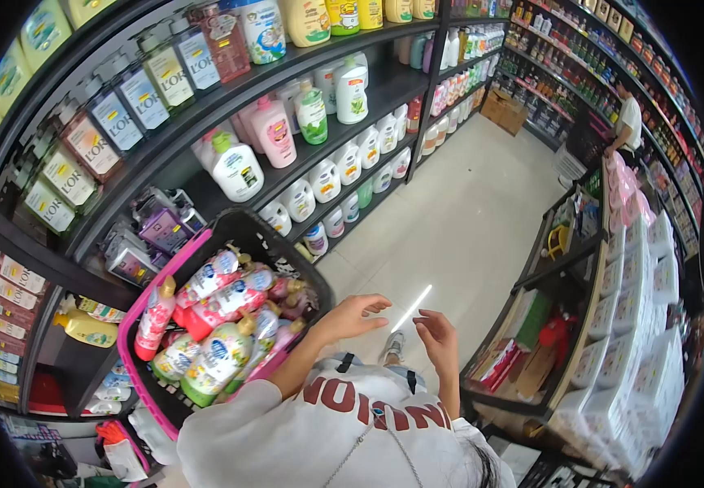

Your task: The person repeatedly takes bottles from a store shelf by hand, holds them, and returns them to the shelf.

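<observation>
1. Our left hand (pixel 353 315) hovers just past the basket (pixel 230 224) rim, fingers spread wide, holding nothing. It's the nearest thing to the basket's right edge, not touching it as far as we can tell.
2. Our right hand (pixel 437 337) is up beside it, w/ fingers loosely curled and open, also holding nothing; floor (pixel 449 220) shows between the two.
3. Basket sits at our left, against the shelf (pixel 205 122), at hip level approx. Its body is black lattice plastic w/ a pink rim; it's packed full.
4. Inside: bottles (pixel 222 305) lying on their sides, stacked at angles, prob. because they're too many to stand. Glossy plastic, pink, red and green-white labels, pump and flip caps.
5. Shelf is dark, curved by the lens; pump bottles (pixel 238 167) stand upright in rows, labels facing out.
6. Right side: a low display w/ white packs (pixel 636 325) stacked flat.
7. Far down the aisle, another person (pixel 628 118) stands at a shelf.
</observation>
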### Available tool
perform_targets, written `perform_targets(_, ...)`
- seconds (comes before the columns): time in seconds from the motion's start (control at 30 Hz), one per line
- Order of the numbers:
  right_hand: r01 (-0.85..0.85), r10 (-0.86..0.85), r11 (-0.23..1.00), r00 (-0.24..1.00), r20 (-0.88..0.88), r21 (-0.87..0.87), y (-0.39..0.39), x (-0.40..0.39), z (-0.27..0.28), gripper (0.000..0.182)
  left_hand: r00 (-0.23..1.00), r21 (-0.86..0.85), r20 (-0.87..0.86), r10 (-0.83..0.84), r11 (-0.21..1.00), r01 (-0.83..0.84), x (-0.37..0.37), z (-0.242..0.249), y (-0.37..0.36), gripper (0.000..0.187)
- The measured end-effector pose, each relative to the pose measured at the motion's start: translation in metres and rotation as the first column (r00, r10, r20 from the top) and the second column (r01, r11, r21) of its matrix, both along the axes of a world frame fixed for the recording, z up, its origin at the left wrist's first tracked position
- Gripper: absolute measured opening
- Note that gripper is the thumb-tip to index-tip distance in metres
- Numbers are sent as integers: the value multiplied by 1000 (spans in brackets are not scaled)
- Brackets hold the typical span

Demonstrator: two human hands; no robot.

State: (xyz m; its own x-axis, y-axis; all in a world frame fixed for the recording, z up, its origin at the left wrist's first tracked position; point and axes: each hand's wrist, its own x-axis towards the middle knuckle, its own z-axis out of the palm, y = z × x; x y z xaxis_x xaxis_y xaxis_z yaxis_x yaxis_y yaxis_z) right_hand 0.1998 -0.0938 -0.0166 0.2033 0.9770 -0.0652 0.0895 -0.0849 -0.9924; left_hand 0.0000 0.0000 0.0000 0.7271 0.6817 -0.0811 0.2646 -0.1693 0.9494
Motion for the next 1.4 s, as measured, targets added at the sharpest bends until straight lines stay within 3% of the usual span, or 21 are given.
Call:
perform_targets(0.07, -24, 23, 1000, 998, 56, 4, 8, 9, 13, 24, 999, -1, 13, 32, 999, -32, 9, 5, 4, 38)
perform_targets(0.1, -33, 34, 999, 999, 34, -15, 37, 60, 12, 24, 999, -20, -10, 42, 999, -42, 60, 5, 33, 38)
perform_targets(0.17, -70, 70, 997, 998, 6, -14, 63, 92, 16, 24, 998, -26, 36, 48, 999, -47, 90, 8, 56, 38)
perform_targets(0.27, -77, 77, 997, 997, 28, 17, 103, 131, 7, 24, 994, 47, 35, 101, 994, -103, 124, 13, 88, 38)
perform_targets(0.37, -103, 103, 994, 995, 8, -23, 132, 158, 3, 24, 983, -12, 51, 176, 984, -175, 144, 14, 105, 37)
perform_targets(0.47, -148, 147, 987, 989, -18, -55, 162, 173, 10, 24, 981, -28, -22, 191, 981, -191, 158, 15, 127, 37)
perform_targets(0.73, -190, 190, 981, 982, -4, -23, 266, 214, -7, 23, 973, -24, 2, 229, 973, -229, 190, -2, 225, 35)
perform_targets(1.0, -277, 277, 961, 958, 69, -9, 372, 234, 5, 24, 956, 48, 18, 293, 955, -293, 214, 16, 321, 37)
perform_targets(1.1, -300, 301, 954, 954, 4, -15, 401, 232, 2, 24, 940, 48, -50, 338, 941, -336, 212, 17, 340, 39)
perform_targets(1.2, -388, 388, 921, 921, -32, -15, 430, 232, 6, 24, 927, 23, 14, 375, 927, -376, 211, 7, 354, 39)
perform_targets(1.27, -445, 445, 895, 895, -24, -21, 452, 234, 6, 24, 895, 27, -65, 441, 898, -440, 213, 6, 362, 38)
perform_targets(1.4, -514, 514, 857, 858, -16, -28, 501, 244, 7, 25, 837, 29, 3, 547, 837, -546, 222, -6, 384, 36)
